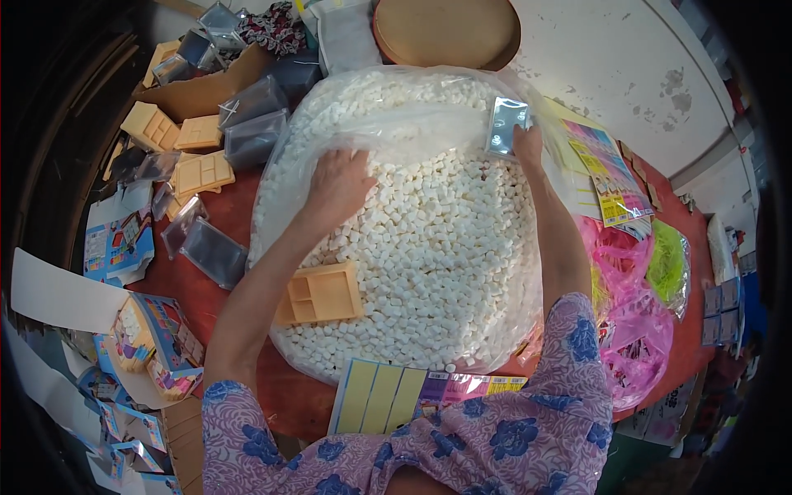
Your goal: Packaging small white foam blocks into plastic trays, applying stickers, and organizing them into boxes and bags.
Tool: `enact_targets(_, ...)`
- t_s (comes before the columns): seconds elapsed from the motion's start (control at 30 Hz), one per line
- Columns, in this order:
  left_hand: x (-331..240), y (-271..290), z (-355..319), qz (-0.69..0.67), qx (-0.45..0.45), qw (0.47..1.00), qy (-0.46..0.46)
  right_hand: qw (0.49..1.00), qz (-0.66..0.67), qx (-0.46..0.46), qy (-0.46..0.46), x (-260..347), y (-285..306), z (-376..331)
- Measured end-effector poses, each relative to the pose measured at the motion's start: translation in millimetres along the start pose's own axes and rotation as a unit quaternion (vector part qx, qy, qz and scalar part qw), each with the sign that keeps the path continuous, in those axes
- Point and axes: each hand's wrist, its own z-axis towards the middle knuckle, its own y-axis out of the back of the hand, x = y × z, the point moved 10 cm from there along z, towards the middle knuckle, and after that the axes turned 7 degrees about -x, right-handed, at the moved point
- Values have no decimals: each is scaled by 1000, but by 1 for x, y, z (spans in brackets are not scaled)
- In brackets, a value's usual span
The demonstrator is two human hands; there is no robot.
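A big clear plastic bag [272,186] lies spread on the table in front of me, full of small white marshmallow-like pieces [441,247]. My left hand [341,183] rests on the pieces at the left, against the folded plastic film, its fingers apart and their tips partly hidden. At the far right of the bag, my right hand [528,147] grips a shiny clear plastic case [506,125] by its edge. A pale orange compartment tray [320,294] sits on the pieces beside my left forearm.
More orange trays [202,173] and clear plastic cases [214,252] are piled left on the red table [285,396]. Printed boxes [169,338] stand lower left. Printed sheets [610,177] and pink plastic bags [631,330] lie right; a round brown lid-like thing [447,31] is behind.
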Motion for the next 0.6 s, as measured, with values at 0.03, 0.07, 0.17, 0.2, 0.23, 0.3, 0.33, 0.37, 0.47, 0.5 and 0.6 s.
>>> enact_targets(0.03,-4,3,-6,27,-6,1000,-11,999,-15,-42,7,9,4,-4)
enact_targets(0.07,-19,5,-10,31,-54,995,-75,999,-17,-48,8,-8,0,8)
enact_targets(0.17,-64,-1,-13,-62,-45,985,-153,987,6,-43,156,-38,-3,34)
enact_targets(0.2,-56,-1,-20,-33,-15,988,-148,977,-76,-49,195,4,-5,9)
enact_targets(0.23,-49,2,-23,-23,-17,990,-136,957,-162,-64,232,43,6,-17)
enact_targets(0.3,-46,-15,-20,-5,51,991,-127,926,-205,-93,304,85,38,-54)
enact_targets(0.33,-49,-14,-16,-7,49,991,-128,887,-248,-123,369,104,46,-75)
enact_targets(0.37,-49,-25,-11,-10,100,989,-112,906,-235,6,351,98,25,-82)
enact_targets(0.47,-37,-38,-4,-20,96,992,-80,882,-56,263,386,118,-21,-158)
enact_targets(0.5,-24,-31,0,-23,39,997,-58,865,12,308,395,143,-23,-181)
enact_targets(0.6,-23,-51,8,-35,125,991,-30,878,26,286,383,128,-48,-181)
